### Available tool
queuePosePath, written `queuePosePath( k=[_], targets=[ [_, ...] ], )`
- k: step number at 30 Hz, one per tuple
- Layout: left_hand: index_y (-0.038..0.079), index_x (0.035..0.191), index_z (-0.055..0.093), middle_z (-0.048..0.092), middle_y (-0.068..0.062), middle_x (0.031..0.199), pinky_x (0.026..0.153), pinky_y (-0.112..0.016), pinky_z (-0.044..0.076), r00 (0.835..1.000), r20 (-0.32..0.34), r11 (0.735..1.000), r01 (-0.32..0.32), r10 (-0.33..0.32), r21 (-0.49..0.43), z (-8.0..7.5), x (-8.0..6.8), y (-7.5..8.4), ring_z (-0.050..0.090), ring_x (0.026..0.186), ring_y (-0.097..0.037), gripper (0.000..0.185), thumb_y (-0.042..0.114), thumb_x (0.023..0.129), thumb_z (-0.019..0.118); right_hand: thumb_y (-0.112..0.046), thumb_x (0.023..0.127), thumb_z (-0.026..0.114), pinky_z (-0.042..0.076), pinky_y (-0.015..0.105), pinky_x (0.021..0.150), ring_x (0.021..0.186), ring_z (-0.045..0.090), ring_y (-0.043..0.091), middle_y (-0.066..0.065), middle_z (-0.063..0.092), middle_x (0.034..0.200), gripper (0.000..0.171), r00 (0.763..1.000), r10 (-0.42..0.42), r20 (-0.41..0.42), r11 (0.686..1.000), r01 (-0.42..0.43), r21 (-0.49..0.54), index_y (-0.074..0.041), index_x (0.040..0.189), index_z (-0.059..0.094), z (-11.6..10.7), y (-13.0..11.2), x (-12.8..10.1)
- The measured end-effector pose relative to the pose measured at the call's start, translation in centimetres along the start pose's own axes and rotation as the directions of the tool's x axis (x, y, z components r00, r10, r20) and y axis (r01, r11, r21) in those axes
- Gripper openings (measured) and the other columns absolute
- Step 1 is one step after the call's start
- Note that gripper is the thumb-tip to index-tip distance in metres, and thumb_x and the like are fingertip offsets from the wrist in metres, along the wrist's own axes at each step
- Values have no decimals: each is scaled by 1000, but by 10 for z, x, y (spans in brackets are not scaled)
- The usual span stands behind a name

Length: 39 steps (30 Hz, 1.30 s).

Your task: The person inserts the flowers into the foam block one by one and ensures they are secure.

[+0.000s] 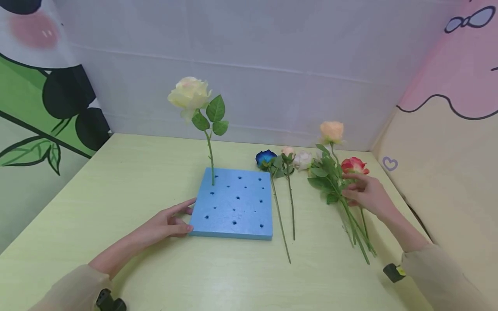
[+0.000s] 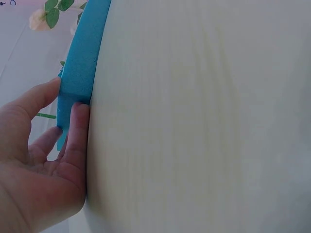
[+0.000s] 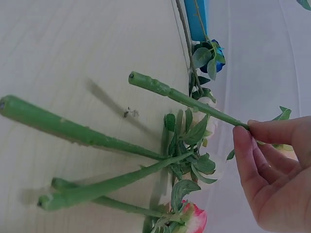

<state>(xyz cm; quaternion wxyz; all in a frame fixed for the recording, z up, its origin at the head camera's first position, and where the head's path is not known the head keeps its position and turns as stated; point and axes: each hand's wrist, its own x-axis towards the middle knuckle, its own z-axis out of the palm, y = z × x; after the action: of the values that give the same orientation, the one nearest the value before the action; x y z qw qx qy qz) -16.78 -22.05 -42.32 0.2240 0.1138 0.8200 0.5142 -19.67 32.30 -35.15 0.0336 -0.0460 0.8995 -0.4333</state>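
Note:
My left hand (image 1: 163, 224) holds the left edge and near corner of a blue foam board (image 1: 249, 211) with rows of holes. In the left wrist view, thumb and fingers meet the side of the board (image 2: 81, 63). A cream-white rose (image 1: 189, 95) stands upright in the board's far-left hole. At the right, my right hand (image 1: 365, 192) pinches a green stem (image 3: 184, 99) between thumb and fingertips, its lower end raised off the table. The stem appears to belong to the peach rose (image 1: 332, 131). Beneath lie a red-pink rose (image 1: 354, 165) and other green stems (image 3: 112, 187).
Right of the board lie a blue rose (image 1: 266, 158), a pale pink rose (image 1: 288, 151) and a white rose (image 1: 302, 160), their blooms toward the back. A grey-white cloth (image 1: 249, 86) hangs behind the pale table (image 1: 148, 168). A printed panel (image 1: 447, 147) bounds the right side.

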Motion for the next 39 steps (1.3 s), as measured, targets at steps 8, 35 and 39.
queuePosePath(
  k=[8,35,39],
  targets=[
    [17,157,26,40,-17,145,83,-24,51,1000,-2,1000,0,0,4,0,0,1,61,96,-18,80,28,92,70,-7,92,66,60,33,66,72,70,15,24,66,102,50,997,-48,-58,999,48,1,-1,139,50,12,-16,15],
    [15,158,25,41,-19,144,82,-22,50,1000,1,1000,-22,22,2,1,-1,3,62,94,-18,81,26,92,70,-8,92,68,60,31,65,78,71,12,26,69,105,45,971,-203,-126,967,219,131,-7,136,57,66,-73,67],
    [14,158,24,41,-20,144,81,-22,50,999,2,999,-39,39,9,1,0,2,61,94,-17,82,26,92,70,-7,92,67,59,28,65,77,68,5,23,70,106,45,968,-215,-130,962,233,145,-9,135,57,75,-84,72]
  ],
)
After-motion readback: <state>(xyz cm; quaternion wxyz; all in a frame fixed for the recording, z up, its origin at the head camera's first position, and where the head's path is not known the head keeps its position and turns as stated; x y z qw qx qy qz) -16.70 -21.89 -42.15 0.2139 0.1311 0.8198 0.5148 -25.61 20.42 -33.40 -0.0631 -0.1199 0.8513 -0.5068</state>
